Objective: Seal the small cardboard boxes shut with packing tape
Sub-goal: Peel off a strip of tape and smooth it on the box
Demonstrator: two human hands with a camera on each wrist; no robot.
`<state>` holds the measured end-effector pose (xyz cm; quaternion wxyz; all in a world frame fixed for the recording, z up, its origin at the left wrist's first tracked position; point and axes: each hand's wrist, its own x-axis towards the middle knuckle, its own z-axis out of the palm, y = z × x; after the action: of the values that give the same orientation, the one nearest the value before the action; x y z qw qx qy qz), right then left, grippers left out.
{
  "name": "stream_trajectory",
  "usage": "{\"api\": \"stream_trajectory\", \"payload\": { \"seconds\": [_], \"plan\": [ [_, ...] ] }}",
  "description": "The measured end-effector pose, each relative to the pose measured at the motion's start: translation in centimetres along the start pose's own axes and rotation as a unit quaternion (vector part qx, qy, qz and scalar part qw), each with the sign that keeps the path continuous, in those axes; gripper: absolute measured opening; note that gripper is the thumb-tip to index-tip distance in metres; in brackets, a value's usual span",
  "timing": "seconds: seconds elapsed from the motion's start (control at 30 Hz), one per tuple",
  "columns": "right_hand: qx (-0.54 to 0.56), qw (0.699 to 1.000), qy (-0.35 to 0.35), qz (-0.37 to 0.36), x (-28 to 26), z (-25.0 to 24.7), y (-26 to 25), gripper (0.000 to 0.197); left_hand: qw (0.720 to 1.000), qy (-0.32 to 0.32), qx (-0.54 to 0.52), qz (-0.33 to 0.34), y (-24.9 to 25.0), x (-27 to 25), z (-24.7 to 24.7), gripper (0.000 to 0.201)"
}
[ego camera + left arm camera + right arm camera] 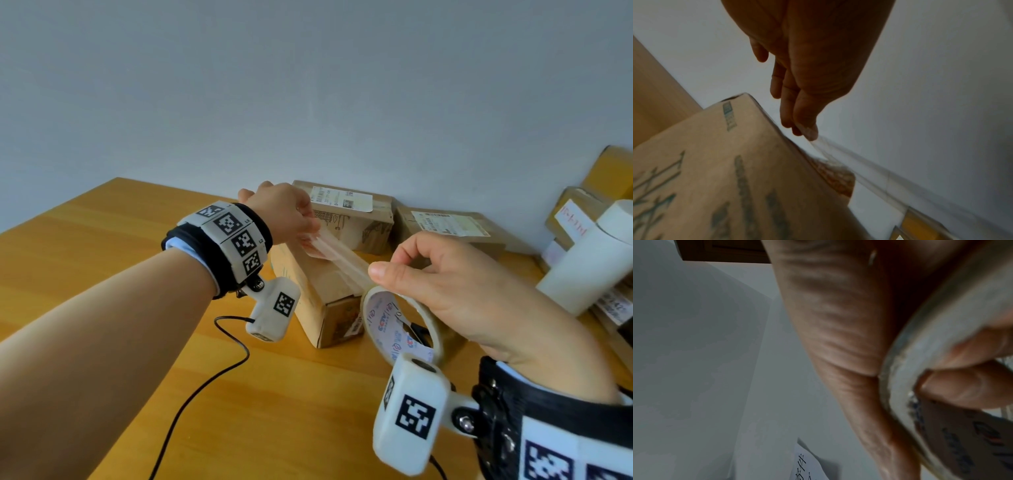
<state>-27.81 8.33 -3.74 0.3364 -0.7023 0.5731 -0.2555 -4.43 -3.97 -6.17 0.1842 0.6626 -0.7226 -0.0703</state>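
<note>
A small cardboard box (322,294) stands on the wooden table (102,246), its printed side filling the lower left of the left wrist view (715,178). My left hand (291,212) pinches the free end of a clear tape strip (342,255) above the box's far end; thumb and fingertips (807,129) meet on the tape strip (869,172). My right hand (455,287) grips the tape roll (394,329) just right of the box's near end, thumb on the outer rim. In the right wrist view the tape roll (931,386) curves past my fingers (972,386). The strip stretches taut between both hands.
Two labelled cardboard boxes (356,212) (445,229) sit against the wall behind. More boxes and a white cylinder (589,260) are stacked at the right. A black cable (205,377) trails across the table from the left wrist camera.
</note>
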Motion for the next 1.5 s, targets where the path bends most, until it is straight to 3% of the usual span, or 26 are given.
{"api": "stream_trajectory", "payload": {
  "seconds": [0.17,0.5,1.5],
  "plan": [
    [-0.004,1.000,-0.006,0.004,0.1,0.0,0.0,0.065,1.000,-0.010,0.008,-0.004,0.2,-0.1,0.3,0.021],
    [-0.028,0.999,-0.002,0.019,0.1,0.2,-0.2,0.048,1.000,-0.014,0.027,0.005,0.5,-0.3,0.4,0.020],
    [-0.070,0.997,-0.012,0.040,0.3,0.7,-0.6,0.047,0.999,-0.024,0.004,-0.031,-0.2,-0.2,1.5,0.024]
  ]
}}
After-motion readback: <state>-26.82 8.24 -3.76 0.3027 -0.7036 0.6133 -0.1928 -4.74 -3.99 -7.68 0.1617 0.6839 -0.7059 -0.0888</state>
